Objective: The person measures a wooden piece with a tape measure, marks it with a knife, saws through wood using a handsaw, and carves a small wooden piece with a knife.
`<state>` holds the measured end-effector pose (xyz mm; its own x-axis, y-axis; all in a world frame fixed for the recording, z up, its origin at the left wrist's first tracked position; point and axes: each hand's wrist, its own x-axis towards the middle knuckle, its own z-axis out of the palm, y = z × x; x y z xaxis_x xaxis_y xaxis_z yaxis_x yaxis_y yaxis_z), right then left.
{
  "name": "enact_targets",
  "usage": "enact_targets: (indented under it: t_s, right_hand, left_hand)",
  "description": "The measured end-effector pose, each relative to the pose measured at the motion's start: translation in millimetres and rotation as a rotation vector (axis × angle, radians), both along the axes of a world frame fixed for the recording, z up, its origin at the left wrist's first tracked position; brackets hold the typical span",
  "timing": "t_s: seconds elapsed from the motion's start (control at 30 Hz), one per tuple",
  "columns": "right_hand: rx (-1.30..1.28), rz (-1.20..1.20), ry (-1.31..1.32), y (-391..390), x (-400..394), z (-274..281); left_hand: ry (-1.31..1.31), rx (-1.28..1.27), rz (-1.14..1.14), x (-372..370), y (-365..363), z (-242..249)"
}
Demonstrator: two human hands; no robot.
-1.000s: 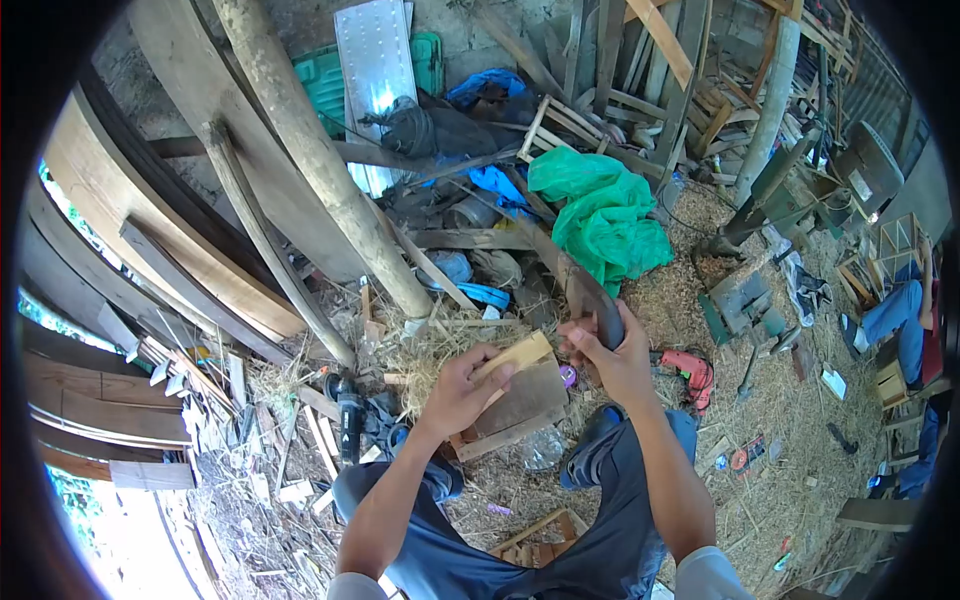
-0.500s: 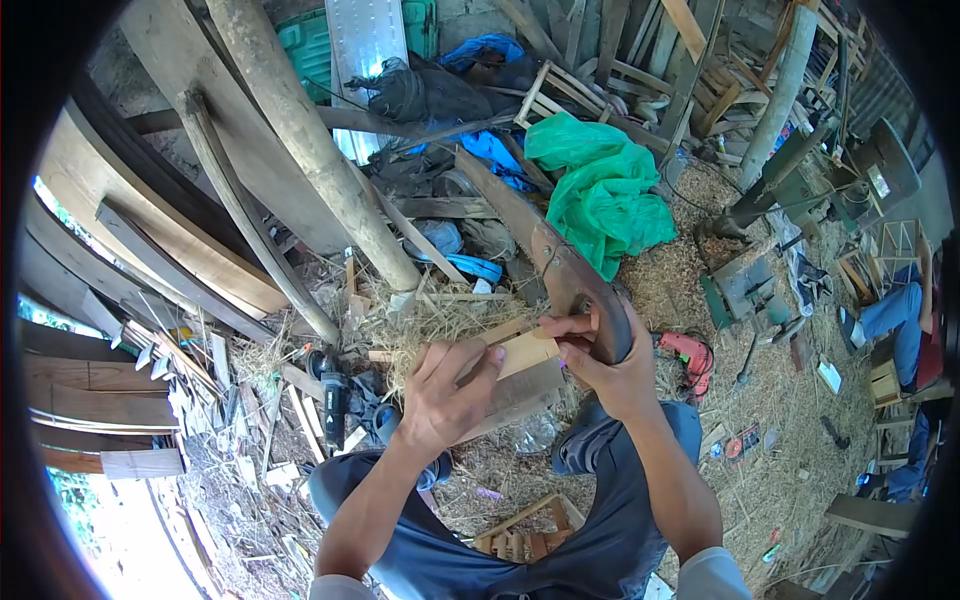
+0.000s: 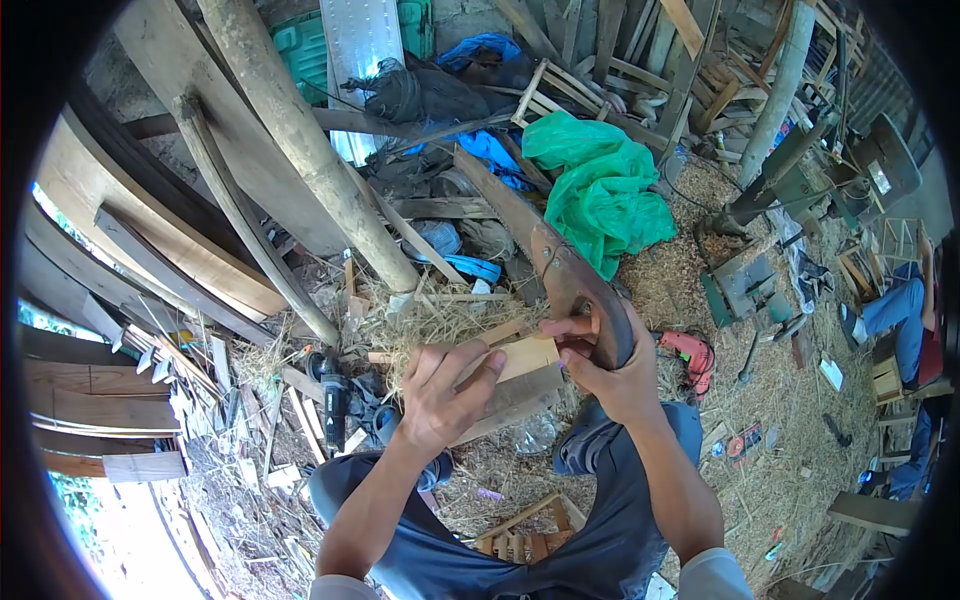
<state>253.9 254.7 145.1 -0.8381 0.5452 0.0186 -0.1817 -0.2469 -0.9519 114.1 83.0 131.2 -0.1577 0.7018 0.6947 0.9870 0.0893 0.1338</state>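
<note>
A handsaw [image 3: 545,250] with a worn wooden handle slants away from me, its brown blade pointing to the far left. My right hand [image 3: 618,375] is closed around the handle, its thumb and forefinger reaching to the end of a pale wooden strip [image 3: 528,358]. My left hand [image 3: 448,395] pinches the strip's other end between thumb and fingers. A short dark line crosses the strip close to my right fingertips. Directly below the strip lies a wider, greyer board [image 3: 520,397], partly covered by my left hand.
A red power tool [image 3: 688,360] lies right of my right hand, and a black angle grinder [image 3: 333,400] lies to the left. Ahead are a green plastic sheet [image 3: 605,185] and a leaning pole [image 3: 320,150]. A seated person [image 3: 895,320] is at the far right. Shavings cover the ground.
The pale strip has turned slightly between my hands, and my left fingers have shifted a little along it. The saw stays in my right hand.
</note>
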Motion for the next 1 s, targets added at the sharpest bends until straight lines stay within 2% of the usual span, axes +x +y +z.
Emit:
enact_targets:
  t_s: [0.2,0.33,0.4,0.43,0.5,0.53,0.6,0.63,0.7,0.93,1.0]
  right_hand:
    - [-0.026,0.038,0.091,1,1,-5]
    - [-0.004,0.034,0.044,0,1,1]
    - [0.003,0.029,0.006,1,0,-1]
    - [0.004,0.030,0.006,2,-1,-2]
    - [0.068,0.015,-0.025,4,-1,-6]
    - [0.070,0.019,-0.026,4,-1,-8]
    - [0.142,-0.040,-0.098,5,-1,-13]
    - [0.147,-0.031,-0.096,6,-2,-14]
    - [0.232,-0.063,-0.160,9,-2,-16]
    - [0.179,-0.080,-0.160,7,-4,-18]
    - [0.163,-0.087,-0.150,6,-6,-20]
  left_hand:
    - [0.017,0.035,-0.004,0,-1,-1]
    - [-0.029,0.036,0.021,-1,4,-2]
    - [-0.205,-0.026,0.049,1,5,-9]
    - [-0.205,-0.025,0.050,0,7,-14]
    - [-0.437,-0.062,-0.044,0,12,-21]
    - [-0.437,-0.059,-0.041,3,14,-23]
    - [-1.043,-0.164,-0.001,10,17,-24]
    - [-1.042,-0.154,0.005,10,17,-26]
    - [-1.345,-0.205,-0.063,11,18,-29]
    - [-1.288,-0.223,-0.117,14,19,-16]
    - [-1.381,-0.263,-0.131,13,18,-14]
